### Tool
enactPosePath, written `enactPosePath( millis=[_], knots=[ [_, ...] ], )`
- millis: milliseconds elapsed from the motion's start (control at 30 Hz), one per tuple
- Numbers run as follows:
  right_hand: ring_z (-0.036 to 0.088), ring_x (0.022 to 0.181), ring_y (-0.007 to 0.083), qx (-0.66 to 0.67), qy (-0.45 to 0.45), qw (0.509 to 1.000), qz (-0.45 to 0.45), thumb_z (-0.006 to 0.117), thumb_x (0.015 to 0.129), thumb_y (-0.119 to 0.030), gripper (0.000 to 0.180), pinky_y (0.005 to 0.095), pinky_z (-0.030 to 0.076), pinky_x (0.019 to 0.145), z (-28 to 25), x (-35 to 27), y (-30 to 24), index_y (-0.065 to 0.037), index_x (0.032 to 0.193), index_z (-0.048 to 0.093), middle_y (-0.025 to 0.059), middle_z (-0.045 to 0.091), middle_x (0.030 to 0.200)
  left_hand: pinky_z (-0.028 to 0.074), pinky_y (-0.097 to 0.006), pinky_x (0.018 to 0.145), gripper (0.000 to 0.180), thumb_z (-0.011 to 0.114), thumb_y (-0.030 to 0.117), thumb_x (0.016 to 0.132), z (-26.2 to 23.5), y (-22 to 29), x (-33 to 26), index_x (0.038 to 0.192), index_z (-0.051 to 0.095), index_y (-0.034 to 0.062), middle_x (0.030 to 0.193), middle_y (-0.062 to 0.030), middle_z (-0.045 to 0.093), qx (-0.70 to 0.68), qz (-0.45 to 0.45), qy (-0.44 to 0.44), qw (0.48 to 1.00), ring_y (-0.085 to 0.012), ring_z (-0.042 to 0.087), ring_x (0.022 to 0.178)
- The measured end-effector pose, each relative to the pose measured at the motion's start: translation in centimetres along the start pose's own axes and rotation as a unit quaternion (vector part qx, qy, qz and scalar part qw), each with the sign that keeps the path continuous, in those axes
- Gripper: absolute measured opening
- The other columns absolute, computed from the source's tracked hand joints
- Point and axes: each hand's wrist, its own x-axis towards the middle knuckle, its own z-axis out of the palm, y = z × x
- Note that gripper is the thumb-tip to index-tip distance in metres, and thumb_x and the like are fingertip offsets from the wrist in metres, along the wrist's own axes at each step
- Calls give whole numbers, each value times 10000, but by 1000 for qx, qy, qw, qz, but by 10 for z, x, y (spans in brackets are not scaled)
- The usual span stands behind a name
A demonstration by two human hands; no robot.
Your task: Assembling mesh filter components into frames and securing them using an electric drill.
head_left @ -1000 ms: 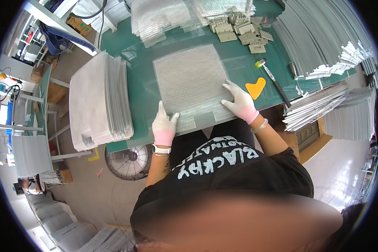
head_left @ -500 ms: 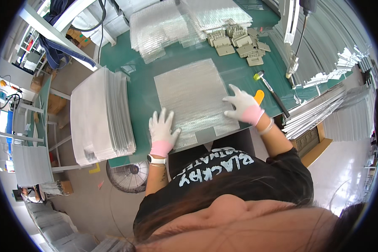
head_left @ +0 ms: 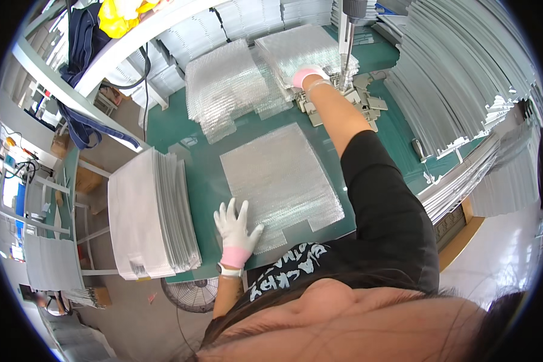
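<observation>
A translucent ribbed plastic sheet [head_left: 283, 181] with notched near corners lies flat on the green table mat in front of me. My left hand [head_left: 235, 232], in a white glove with a pink cuff, is open with fingers spread at the sheet's near left edge, its thumb side against it. Stretched far forward, my right hand [head_left: 308, 75] is at the near edge of a back stack of similar translucent sheets [head_left: 292, 48]. Its fingers are mostly hidden, so what they grip cannot be made out. Beside that wrist lies a pile of beige plastic pieces [head_left: 371, 104].
A thick stack of white sheets [head_left: 142, 211] stands at the left. Another translucent stack [head_left: 226, 84] lies at the back. A suspended tool [head_left: 354, 8] hangs above the right wrist. Tall grey sheet stacks [head_left: 458, 72] line the right side. A floor fan [head_left: 191, 293] stands below.
My right hand has left the sheet's right edge and reached forward to the back stack. My left hand stays by the sheet. The view has shifted, and my right arm now covers the mallet.
</observation>
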Motion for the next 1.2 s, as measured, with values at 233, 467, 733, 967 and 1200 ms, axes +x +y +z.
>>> enactPosePath(
  millis=[233,467,733,967,1200],
  knots=[
    [606,1164,358,-177,-31,976,-122,627,791,-422,537,436,477,985,-2,37,52,-57,1181,680,210,628,1251,164,-602,1139,836,790,341,705,-14,-2,-9,1398,431,41,1462,-241,347,-44,5,63,997,-478,288,1352],
    [587,1198,350,62,73,995,31,683,743,-574,734,464,468,1009,-14,28,62,-83,1285,619,184,612,1293,154,-572,1156,827,756,228,730,-19,-2,-22,1433,370,28,1501,-248,297,-40,-17,68,997,-450,254,1391],
    [568,1196,409,0,25,1000,-3,722,705,-562,916,430,455,1015,-32,-2,89,21,1369,481,275,576,1290,182,-582,1141,834,774,272,727,-18,-4,-30,1425,387,31,1472,-250,335,-56,-11,97,994,-462,290,1363],
    [598,1136,349,409,429,802,-76,801,749,-413,876,378,455,1014,-58,-53,84,26,1404,420,270,592,1240,187,-556,1150,808,769,268,742,-24,8,-39,1421,398,36,1478,-246,336,-80,-17,110,991,-452,291,1367],
    [478,1292,288,664,345,600,-284,712,819,-21,843,391,389,1099,-6,-129,93,15,1496,211,216,450,1410,297,-501,1129,656,686,238,848,-10,14,-17,1410,419,31,1481,-211,358,-291,79,-1,954,-404,403,1333]
  ],
)
